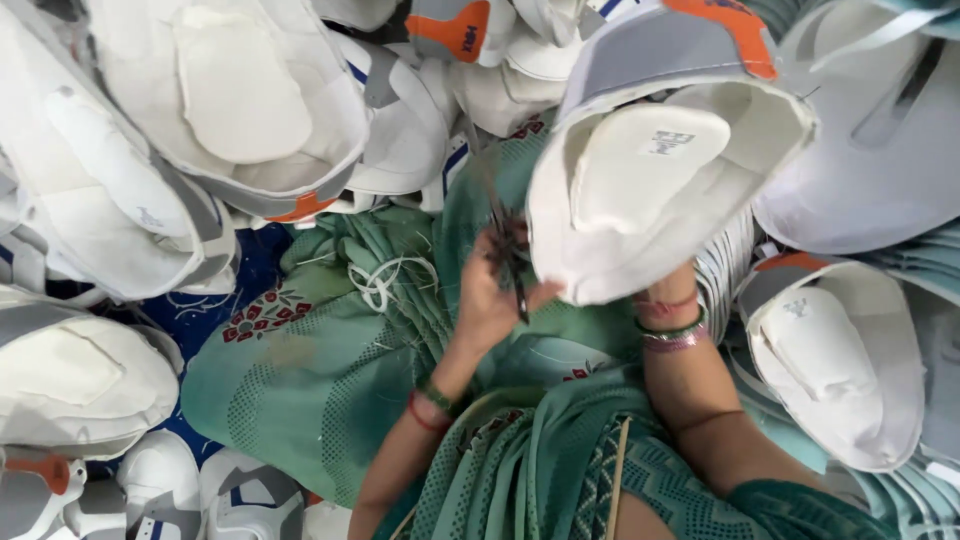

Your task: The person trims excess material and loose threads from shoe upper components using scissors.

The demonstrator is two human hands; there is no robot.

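You hold a white shoe upper (640,170) up over your lap, its hollow inside turned to you. It is a shell with a grey band and an orange tab along its top edge, and inside it lies a white insole with a small label. Your right hand (672,285) is mostly hidden behind the lower edge of the upper; its fingers seem to be grasping that edge from behind, though you cannot see them. The wrist wears green and pink bangles.

Your left hand (490,295) sits just left of the upper, fingers clenched on small dark scissors (512,270) whose blades meet the upper's lower left edge. That wrist also carries a green and a red bangle.

Below both hands spreads green patterned cloth (320,380) over your lap, with loose white thread (385,278) coiled on it, left of the scissors.

All around you lie more uppers of the same kind. A large one (235,100) rests at top left, open side up, with its insole showing. Another (835,360) lies at your right, just beside your right forearm, also open and holding an insole. Others (75,375) pile at the left edge and across the top, overlapping one another.
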